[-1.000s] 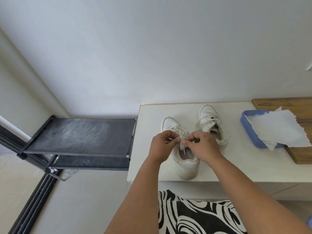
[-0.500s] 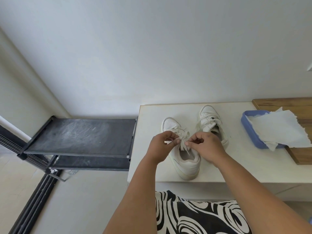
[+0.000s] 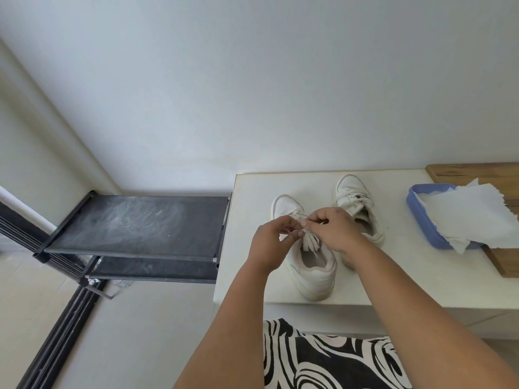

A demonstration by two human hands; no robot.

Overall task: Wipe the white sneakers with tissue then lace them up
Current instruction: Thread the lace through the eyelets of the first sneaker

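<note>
Centre-right of frame: two white sneakers stand on the white tabletop (image 3: 252, 276), toes toward the wall. Near sneaker (image 3: 311, 265) sits under your hands; far sneaker (image 3: 356, 203) is just beside it to the right, partly behind your right wrist. Your left hand (image 3: 269, 242) has its fingers curled, pinching the shoelace (image 3: 310, 242) above the tongue. Your right hand (image 3: 334, 228) pinches the same lace; the fingertips of both hands nearly meet. At right, a tissue (image 3: 471, 220) drapes over a blue tray (image 3: 421, 220). Mid-left: black shoe rack (image 3: 140, 223).
</note>
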